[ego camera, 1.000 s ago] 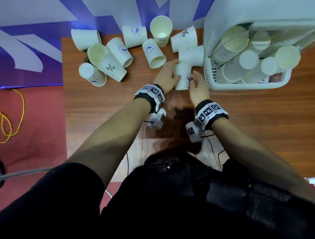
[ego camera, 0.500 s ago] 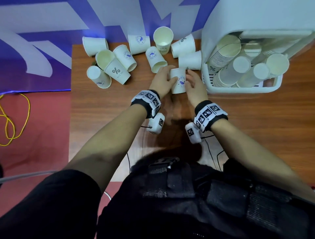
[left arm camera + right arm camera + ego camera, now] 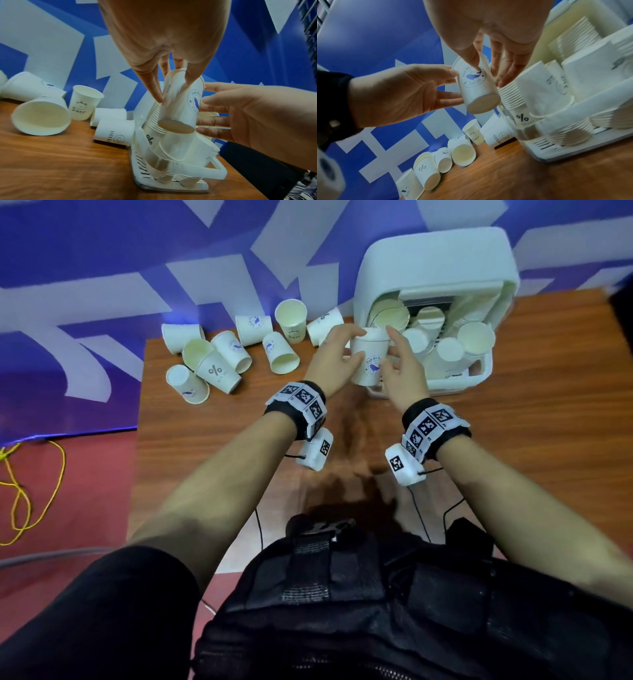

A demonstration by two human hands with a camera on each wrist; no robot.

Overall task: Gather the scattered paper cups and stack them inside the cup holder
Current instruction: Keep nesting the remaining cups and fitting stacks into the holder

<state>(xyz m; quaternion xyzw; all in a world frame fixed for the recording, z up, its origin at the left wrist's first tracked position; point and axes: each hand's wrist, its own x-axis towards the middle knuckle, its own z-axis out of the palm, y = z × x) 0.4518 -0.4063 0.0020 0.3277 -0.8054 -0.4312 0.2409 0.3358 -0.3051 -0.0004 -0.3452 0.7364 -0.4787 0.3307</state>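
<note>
Held paper cup [image 3: 370, 361] with blue whale print: raised off the wooden table [image 3: 513, 440], just at the front left corner of the white cup holder [image 3: 431, 265]; long axis near vertical with a slight tilt, rim uppermost toward 12 o'clock in the head view, flat base pointing down and toward the wearer, as the left wrist view confirms [image 3: 180, 108]; the wall shows more than one rim line at the top, so whether it is one cup or a nested few cannot be told. Left hand [image 3: 334, 359]: thumb and fingers curled round the cup's left side, gripping it. Right hand [image 3: 404, 371]: thumb laid on the printed wall, fingers nearly straight against the far side; contact is plain at the thumb, so it pinches the cup lightly. Cup holder: at 1 o'clock from the hands, packed with leaning stacks of cups [image 3: 448, 350]; the nearest stack, marked with a percent sign [image 3: 520, 115], sits directly below and behind the held cup's base. Loose cups [image 3: 239, 350]: spread at 10 to 11 o'clock on the table, most lying on their sides, one standing upright with mouth up [image 3: 291, 320]; two more lie against the holder's left wall [image 3: 113, 129]. Blue and white backdrop [image 3: 137, 268] behind the table; yellow cord [image 3: 37, 494] on the red floor at 9 o'clock.
</note>
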